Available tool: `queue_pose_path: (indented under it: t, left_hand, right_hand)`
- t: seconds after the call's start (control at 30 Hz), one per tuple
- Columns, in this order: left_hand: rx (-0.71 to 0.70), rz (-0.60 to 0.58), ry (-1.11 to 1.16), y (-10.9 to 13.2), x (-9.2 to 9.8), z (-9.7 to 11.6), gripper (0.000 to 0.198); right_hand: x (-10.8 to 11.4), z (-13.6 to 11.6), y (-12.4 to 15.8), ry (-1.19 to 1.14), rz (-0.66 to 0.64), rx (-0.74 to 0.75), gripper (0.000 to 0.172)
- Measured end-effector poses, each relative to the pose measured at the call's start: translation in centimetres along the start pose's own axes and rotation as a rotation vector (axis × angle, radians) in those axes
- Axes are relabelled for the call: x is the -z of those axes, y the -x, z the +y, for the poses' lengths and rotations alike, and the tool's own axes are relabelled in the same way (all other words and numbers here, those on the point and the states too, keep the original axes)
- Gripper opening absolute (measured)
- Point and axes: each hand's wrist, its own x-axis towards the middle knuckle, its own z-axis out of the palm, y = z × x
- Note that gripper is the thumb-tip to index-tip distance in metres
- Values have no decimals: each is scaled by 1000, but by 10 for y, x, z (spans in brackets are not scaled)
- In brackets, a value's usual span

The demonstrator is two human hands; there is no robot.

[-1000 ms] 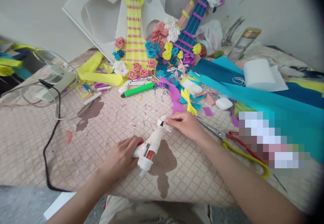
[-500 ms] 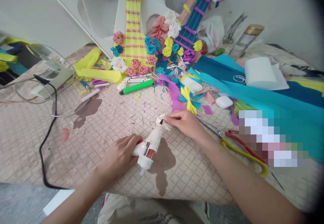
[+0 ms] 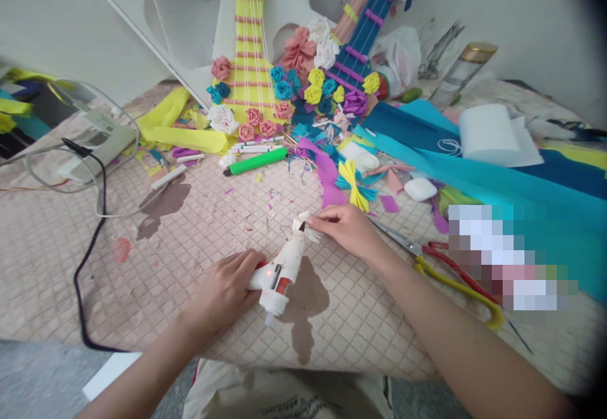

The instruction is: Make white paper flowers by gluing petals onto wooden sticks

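My left hand (image 3: 231, 287) is wrapped around the handle of a white hot glue gun (image 3: 288, 260), whose small light glows orange. The gun's dark nozzle points away from me, toward a small white paper piece (image 3: 312, 234). My right hand (image 3: 346, 228) pinches that white piece at the nozzle's tip; whether nozzle and paper touch, I cannot tell. Just beyond the right hand lies a folded yellow paper bow (image 3: 353, 186). Scissors (image 3: 417, 251) with red and yellow handles rest open to the right of my right wrist.
Yellow (image 3: 251, 59) and blue (image 3: 360, 52) paper guitars with paper flowers lean at the back. A green marker (image 3: 258, 161) lies mid-table. Blue paper sheets (image 3: 455, 160) and a white roll (image 3: 488, 136) are at right. A power strip (image 3: 97, 157) with cables sits left.
Both hands, the glue gun and the white paper piece keep nearly the same positions. Only a very slight shift of the view shows.
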Motion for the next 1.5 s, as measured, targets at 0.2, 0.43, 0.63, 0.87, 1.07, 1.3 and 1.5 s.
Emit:
queue_pose_path:
  t: [0.2, 0.43, 0.63, 0.87, 1.07, 1.3, 1.5]
  left_hand:
    - [1, -27, 15, -1, 1, 0, 8]
    - [8, -41, 21, 0, 1, 0, 9]
    - [10, -38, 31, -1, 0, 0, 7]
    - [11, -51, 20, -1, 3, 1, 6]
    - [13, -72, 10, 0, 1, 0, 7]
    - [37, -51, 6, -1, 3, 2, 9]
    - [24, -31, 9, -1, 2, 2, 9]
  right_hand:
    - [0, -1, 0, -2, -4, -2, 25]
    - [1, -1, 0, -11, 0, -11, 25]
    - [0, -2, -1, -8, 0, -7, 26]
    - [0, -3, 0, -9, 4, -18, 26]
    - [0, -3, 1, 5, 3, -17, 26]
    - [0, -3, 1, -3, 12, -29, 26]
    - [1, -4, 1, -2, 34, -41, 25]
